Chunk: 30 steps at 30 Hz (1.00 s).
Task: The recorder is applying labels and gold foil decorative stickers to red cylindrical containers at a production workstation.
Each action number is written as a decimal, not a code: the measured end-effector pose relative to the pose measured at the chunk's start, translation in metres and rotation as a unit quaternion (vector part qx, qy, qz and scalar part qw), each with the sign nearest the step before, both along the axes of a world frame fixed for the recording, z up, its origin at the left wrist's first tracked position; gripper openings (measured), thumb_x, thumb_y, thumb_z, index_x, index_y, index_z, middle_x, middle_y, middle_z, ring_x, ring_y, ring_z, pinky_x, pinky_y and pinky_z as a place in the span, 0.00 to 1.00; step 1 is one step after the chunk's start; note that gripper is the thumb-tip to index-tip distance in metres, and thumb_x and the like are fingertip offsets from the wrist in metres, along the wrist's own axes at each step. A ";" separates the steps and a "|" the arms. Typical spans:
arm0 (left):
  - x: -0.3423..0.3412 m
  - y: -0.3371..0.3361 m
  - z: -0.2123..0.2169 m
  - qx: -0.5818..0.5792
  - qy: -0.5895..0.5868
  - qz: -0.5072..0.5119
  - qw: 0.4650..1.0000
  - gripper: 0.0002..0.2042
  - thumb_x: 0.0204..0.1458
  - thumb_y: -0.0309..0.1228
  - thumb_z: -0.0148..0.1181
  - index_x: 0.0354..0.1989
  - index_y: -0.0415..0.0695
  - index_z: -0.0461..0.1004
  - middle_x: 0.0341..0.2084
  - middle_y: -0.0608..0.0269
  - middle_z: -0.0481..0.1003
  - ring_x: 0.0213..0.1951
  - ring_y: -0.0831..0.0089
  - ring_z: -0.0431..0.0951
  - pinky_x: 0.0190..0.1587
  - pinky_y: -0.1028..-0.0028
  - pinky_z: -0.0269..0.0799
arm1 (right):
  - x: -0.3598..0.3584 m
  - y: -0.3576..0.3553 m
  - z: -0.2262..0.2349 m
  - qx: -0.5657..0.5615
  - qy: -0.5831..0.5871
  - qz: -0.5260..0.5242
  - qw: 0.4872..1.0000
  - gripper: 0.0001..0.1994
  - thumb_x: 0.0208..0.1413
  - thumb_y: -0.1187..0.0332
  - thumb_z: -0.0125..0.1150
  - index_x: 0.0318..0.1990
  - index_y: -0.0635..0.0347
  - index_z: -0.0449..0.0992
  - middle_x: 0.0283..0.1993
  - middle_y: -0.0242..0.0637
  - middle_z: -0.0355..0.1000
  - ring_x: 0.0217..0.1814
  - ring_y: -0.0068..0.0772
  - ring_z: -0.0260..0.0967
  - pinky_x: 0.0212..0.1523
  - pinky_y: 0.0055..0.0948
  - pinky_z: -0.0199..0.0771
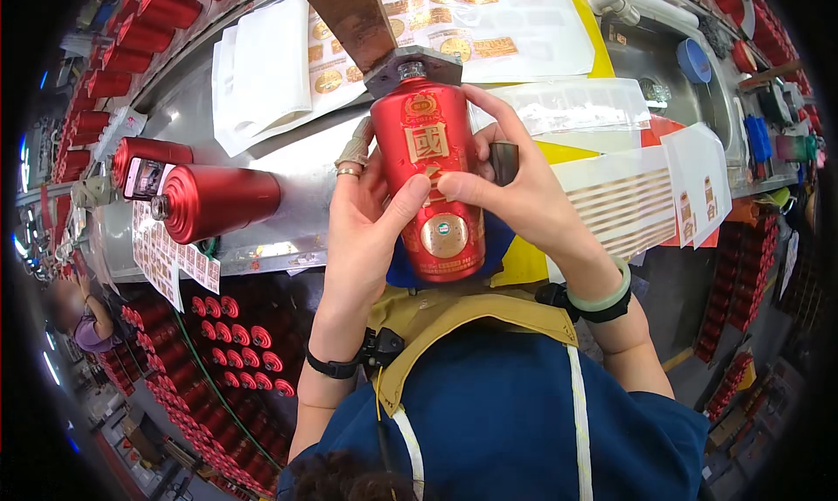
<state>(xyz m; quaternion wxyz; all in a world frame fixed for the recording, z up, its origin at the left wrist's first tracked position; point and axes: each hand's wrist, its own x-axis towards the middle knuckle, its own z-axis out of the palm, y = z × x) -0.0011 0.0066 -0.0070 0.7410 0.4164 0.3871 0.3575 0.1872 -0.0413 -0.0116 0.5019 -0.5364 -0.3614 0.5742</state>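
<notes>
Between my two hands lies a red bottle (pixel 426 165) with gold lettering and a round gold label low on its front. Its neck points away from me, against a dark metal holder (pixel 412 70) below a brown post. My left hand (pixel 367 209) wraps the bottle's left side, thumb pressed on the front; a finger wears a pale wrap and a ring. My right hand (pixel 515 174) grips the right side, its thumb close to the left one over the lettering. A small dark cylinder (pixel 504 162) shows by the right fingers.
Two more red bottles (pixel 231 202) lie on the metal table at left, a phone (pixel 144 178) beside them. Sheets of gold stickers (pixel 489 21) and a striped sheet (pixel 615 195) cover the table. A blue cup (pixel 694 60) stands at right. Red bottles in rows (pixel 236 335) fill the lower left.
</notes>
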 end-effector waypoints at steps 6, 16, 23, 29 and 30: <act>0.001 -0.001 0.000 0.002 -0.004 0.003 1.000 0.40 0.59 0.22 0.67 0.76 0.39 0.49 0.67 0.48 0.66 0.66 0.64 0.71 0.67 0.63 0.69 | -0.003 -0.002 -0.003 0.020 -0.020 -0.009 1.000 0.49 0.52 0.66 0.80 0.76 0.59 0.53 0.41 0.28 0.63 0.42 0.19 0.65 0.44 0.21 0.69; 0.001 -0.001 0.002 0.015 -0.007 -0.005 1.000 0.41 0.59 0.22 0.67 0.76 0.39 0.48 0.66 0.48 0.67 0.66 0.64 0.71 0.67 0.62 0.69 | 0.012 -0.001 -0.015 0.003 0.073 0.005 0.997 0.42 0.56 0.70 0.74 0.77 0.54 0.59 0.40 0.23 0.65 0.43 0.14 0.65 0.46 0.17 0.67; 0.001 -0.002 0.001 0.022 -0.007 -0.007 1.000 0.40 0.59 0.22 0.67 0.76 0.39 0.49 0.67 0.48 0.67 0.65 0.64 0.72 0.66 0.62 0.70 | 0.012 0.004 -0.016 -0.040 0.115 -0.008 0.993 0.38 0.58 0.63 0.75 0.73 0.58 0.63 0.35 0.23 0.68 0.40 0.15 0.66 0.44 0.19 0.66; 0.000 -0.002 0.003 0.009 -0.006 -0.005 1.000 0.40 0.59 0.22 0.67 0.76 0.39 0.50 0.67 0.48 0.67 0.65 0.64 0.71 0.67 0.62 0.70 | 0.006 0.007 -0.015 -0.018 0.078 -0.019 0.997 0.33 0.64 0.62 0.70 0.74 0.55 0.62 0.36 0.23 0.68 0.35 0.14 0.62 0.36 0.17 0.62; 0.001 -0.002 0.003 0.009 -0.004 -0.005 1.000 0.40 0.59 0.22 0.67 0.76 0.39 0.50 0.67 0.48 0.67 0.65 0.64 0.71 0.67 0.62 0.70 | 0.007 0.006 -0.015 -0.024 0.083 -0.017 0.996 0.34 0.63 0.62 0.70 0.74 0.55 0.62 0.36 0.23 0.68 0.35 0.14 0.62 0.36 0.17 0.62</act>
